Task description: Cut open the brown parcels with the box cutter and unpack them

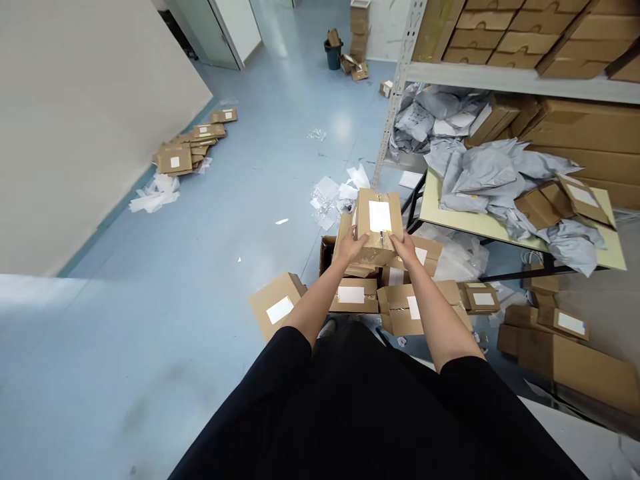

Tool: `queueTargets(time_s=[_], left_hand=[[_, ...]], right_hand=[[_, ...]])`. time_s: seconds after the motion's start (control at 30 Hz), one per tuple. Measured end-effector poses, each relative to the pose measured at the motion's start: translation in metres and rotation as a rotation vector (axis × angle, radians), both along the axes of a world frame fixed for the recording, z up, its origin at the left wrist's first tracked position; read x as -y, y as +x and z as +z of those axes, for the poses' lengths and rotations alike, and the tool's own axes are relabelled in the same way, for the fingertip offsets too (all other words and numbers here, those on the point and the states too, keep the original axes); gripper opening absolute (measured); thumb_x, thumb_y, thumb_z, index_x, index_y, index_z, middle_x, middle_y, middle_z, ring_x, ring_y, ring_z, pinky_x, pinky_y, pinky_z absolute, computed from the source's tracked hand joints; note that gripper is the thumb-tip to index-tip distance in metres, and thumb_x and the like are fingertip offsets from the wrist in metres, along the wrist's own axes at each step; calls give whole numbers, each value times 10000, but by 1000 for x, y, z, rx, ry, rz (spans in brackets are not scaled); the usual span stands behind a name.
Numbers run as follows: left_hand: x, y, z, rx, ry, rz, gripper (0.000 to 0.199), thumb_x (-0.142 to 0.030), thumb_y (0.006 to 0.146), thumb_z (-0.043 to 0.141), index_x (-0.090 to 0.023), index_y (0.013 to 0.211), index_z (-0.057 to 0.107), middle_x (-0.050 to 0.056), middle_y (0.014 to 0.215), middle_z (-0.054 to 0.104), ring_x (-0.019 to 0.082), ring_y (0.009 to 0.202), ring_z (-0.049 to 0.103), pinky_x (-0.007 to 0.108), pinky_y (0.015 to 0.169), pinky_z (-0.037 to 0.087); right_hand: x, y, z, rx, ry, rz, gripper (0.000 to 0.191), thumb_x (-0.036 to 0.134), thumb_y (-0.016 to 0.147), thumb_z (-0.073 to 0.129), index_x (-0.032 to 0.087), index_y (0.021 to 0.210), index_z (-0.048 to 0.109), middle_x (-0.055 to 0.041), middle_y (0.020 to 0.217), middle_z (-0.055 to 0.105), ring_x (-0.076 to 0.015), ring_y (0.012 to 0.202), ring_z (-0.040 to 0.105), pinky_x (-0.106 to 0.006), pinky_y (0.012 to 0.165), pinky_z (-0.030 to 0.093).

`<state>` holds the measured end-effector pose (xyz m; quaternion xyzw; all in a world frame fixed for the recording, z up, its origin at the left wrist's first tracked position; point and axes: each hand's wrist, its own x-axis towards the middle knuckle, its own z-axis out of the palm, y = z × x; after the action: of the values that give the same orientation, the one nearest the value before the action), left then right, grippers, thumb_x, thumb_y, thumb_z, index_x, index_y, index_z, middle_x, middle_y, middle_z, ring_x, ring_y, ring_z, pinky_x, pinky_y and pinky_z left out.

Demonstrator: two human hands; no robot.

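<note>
Both of my arms reach forward to a taped cardboard box [369, 245] with a white label on its top. My left hand [351, 245] grips its left near side, thumb on the cardboard. On the right near side, my right hand [404, 248] holds the same box in the same way. Other cartons lie below and around it on the floor: a labelled box [354, 300] nearest my feet, a wider carton [400, 319] to its right, and a box [267, 300] tilted at the left. Whether the held box touches those beneath, I cannot tell.
At the right a yellowish table [435, 207] bears grey mailer bags [487, 170] and an opened box. Behind it stands a metal shelf [500, 77] of cartons. Flattened boxes [175, 159] lie along the left wall. Plastic scraps [327, 200] litter the floor ahead, and a bin [333, 57] stands farther back.
</note>
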<state>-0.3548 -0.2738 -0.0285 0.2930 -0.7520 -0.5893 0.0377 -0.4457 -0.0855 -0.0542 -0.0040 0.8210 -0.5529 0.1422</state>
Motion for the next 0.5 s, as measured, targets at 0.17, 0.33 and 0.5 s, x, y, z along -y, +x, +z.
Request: queueTargets(time_s=[0.17,0.33,0.5], left_hand=[[0,15,3,-43,76,-5,679,-416,842,700,-221,1446,460,125,1368,629,251,1181,652,375,988,513],[-1,56,24,-111,125,15,635,-398,869,670,-237,1436,436,117,1419,588,223,1169,654,364,987,534],[-12,102,42,-207,132,-3,631,-351,829,714,-224,1397,470,118,1408,587,253,1226,616,412,1046,503]], right_hand=[[7,13,10,-86,23,9,632,491,799,652,189,1349,573,-111,1255,687,-267,1121,643,-462,1039,488],[7,43,39,-194,51,50,657,499,793,669,220,1379,563,-93,1231,696,-278,1086,655,-455,1014,511],[-6,105,59,-259,19,0,622,503,819,639,207,1362,567,-95,1223,701,-264,1075,660,-438,987,528]])
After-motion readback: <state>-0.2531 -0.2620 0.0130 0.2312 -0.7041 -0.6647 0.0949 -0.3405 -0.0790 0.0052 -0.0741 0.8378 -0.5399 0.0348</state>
